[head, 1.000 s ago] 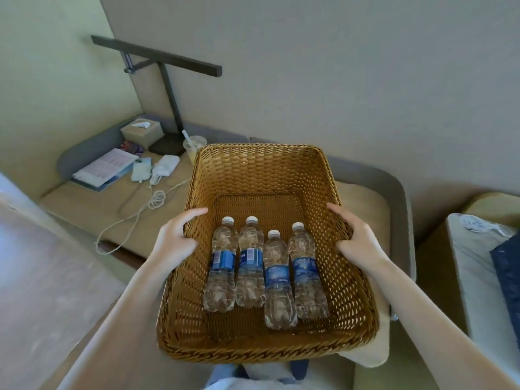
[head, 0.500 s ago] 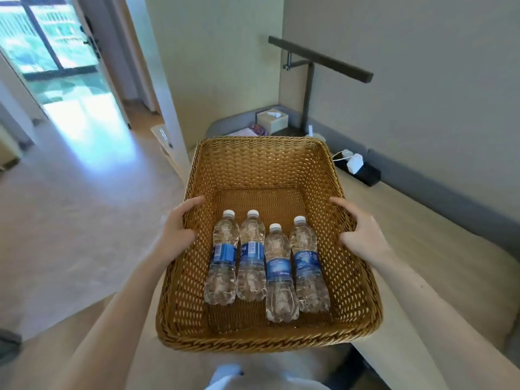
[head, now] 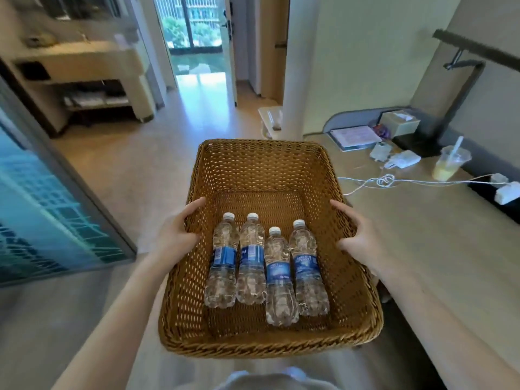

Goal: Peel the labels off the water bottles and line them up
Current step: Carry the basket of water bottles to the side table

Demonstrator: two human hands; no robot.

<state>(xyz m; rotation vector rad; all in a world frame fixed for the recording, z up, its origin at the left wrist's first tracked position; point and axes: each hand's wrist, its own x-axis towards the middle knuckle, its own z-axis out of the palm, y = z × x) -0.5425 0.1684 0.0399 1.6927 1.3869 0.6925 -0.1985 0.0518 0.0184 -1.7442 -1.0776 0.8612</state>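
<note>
brown woven wicker basket [head: 264, 170] held up, left hand [head: 176, 235] curled over its left rim, right hand [head: 357, 242] curled over its right rim, four clear blue-labelled plastic water bottles [head: 250, 260] lying side by side inside it

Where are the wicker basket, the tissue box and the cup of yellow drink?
wicker basket [head: 261, 167]: head view, on its far inner wall.
tissue box [head: 405, 127]: head view, on its front face.
cup of yellow drink [head: 446, 170]: head view, on the yellow lower part.
</note>
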